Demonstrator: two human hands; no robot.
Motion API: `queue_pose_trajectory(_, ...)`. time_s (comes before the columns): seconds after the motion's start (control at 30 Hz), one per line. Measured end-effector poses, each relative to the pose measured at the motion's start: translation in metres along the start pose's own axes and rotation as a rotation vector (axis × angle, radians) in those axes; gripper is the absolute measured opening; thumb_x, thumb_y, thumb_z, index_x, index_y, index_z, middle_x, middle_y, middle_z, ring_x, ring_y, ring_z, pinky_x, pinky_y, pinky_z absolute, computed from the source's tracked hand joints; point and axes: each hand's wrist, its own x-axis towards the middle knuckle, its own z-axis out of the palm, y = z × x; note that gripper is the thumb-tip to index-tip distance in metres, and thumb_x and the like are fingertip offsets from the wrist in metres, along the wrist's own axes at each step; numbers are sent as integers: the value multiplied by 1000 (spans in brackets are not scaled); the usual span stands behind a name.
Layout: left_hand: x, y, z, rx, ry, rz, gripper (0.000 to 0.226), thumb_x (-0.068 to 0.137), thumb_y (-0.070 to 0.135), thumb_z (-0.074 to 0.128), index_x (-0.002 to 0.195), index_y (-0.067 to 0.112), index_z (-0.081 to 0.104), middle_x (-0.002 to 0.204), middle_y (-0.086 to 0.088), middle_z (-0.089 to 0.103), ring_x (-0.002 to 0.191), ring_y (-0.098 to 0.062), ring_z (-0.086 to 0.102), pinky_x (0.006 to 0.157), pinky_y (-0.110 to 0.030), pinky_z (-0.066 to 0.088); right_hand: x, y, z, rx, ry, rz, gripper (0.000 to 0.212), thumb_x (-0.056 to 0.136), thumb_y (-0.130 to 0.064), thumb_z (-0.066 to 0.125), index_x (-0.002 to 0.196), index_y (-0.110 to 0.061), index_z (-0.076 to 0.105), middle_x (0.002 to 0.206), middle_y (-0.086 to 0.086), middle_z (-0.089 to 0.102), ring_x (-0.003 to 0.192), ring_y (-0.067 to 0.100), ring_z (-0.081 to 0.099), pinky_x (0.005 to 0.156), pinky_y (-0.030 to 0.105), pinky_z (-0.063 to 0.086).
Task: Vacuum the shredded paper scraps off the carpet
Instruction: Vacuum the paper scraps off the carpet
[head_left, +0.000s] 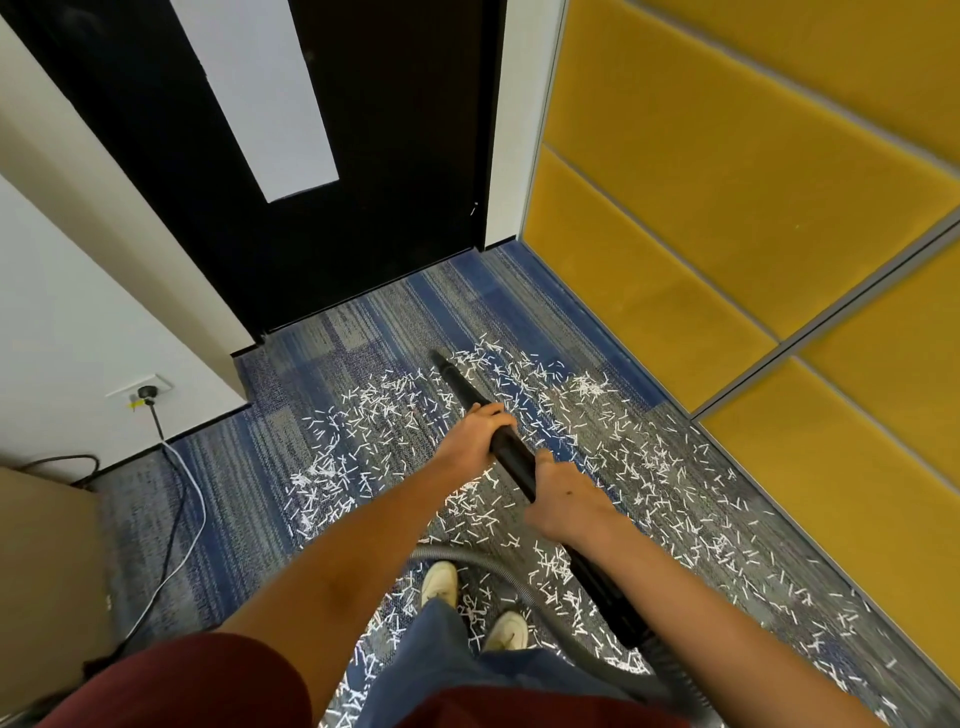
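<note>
Where I lose sight: hose (498, 566) cut off at near edge;
Fingers: left hand (480, 434), right hand (563, 501) curled round wand (511, 457)

Dark red short sleeves (197, 680) up top, forearms (332, 561) bare right down to the left hand (475, 431) and the right hand (563, 501). Below, loose blue jeans (441, 665), and a pair of cream-white shoes (439, 579) poking out under the hems.

Matt plastic wand (511, 457), woven carpet (249, 499)
</note>
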Motion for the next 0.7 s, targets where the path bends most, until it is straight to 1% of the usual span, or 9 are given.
queue_pose_trajectory(0.1,9,5,1,4,-13,-13,40,82,-7,59,115,15,61,143,-8,43,133,-34,37,111,-47,31,0,6,-8,10,2,14,39,90,-17,56,124,-10,37,93,4,48,81,23,55,68,31,46)
queue_pose_trajectory(0.23,24,12,10,-4,-33,20,41,81,-7,61,114,17,60,141,-6,45,135,-34,35,108,-48,34,2,19,-13,19,22,32,42,88,-13,56,126,-11,37,92,3,50,83,23,60,75,34,54)
queue_pose_trajectory(0.37,40,23,12,6,-35,63,40,82,-6,62,114,19,60,144,-5,42,137,-34,31,113,-47,27,4,28,-17,40,57,70,45,88,-13,57,128,-12,35,81,-1,44,76,20,56,65,29,48)
queue_pose_trajectory(0.43,49,26,11,24,-56,84,38,81,-6,62,110,19,61,143,-5,42,138,-32,30,112,-47,28,6,29,-19,48,66,94,43,89,-14,57,126,-12,36,80,-2,43,77,21,56,65,30,48)
queue_pose_trajectory(0.5,59,28,10,33,-92,117,36,78,-8,63,104,17,61,135,-7,48,132,-33,38,108,-48,33,12,29,-21,56,75,113,40,90,-16,56,124,-11,36,84,0,46,83,23,60,71,33,52)
queue_pose_trajectory(0.57,68,28,9,23,-105,157,34,74,-10,64,98,14,63,118,-7,56,116,-31,49,99,-46,40,18,29,-25,70,78,119,38,91,-16,55,124,-9,37,87,2,47,88,25,62,77,36,54)
queue_pose_trajectory(0.6,72,26,11,16,-100,165,34,73,-10,64,96,15,63,112,-6,57,109,-29,52,95,-46,43,21,29,-27,81,76,122,38,91,-15,54,124,-9,37,87,2,47,89,25,63,78,36,54)
queue_pose_trajectory(0.63,74,27,9,9,-98,170,34,72,-10,63,94,15,63,108,-6,58,105,-28,52,92,-46,45,24,30,-29,92,74,126,38,91,-14,54,124,-9,37,89,3,48,91,26,63,80,37,55)
queue_pose_trajectory(0.7,79,27,11,4,-85,180,36,73,-10,62,95,18,61,109,-3,57,105,-25,52,91,-45,46,27,33,-31,111,69,138,38,90,-13,55,124,-9,37,94,5,51,93,26,64,82,40,55)
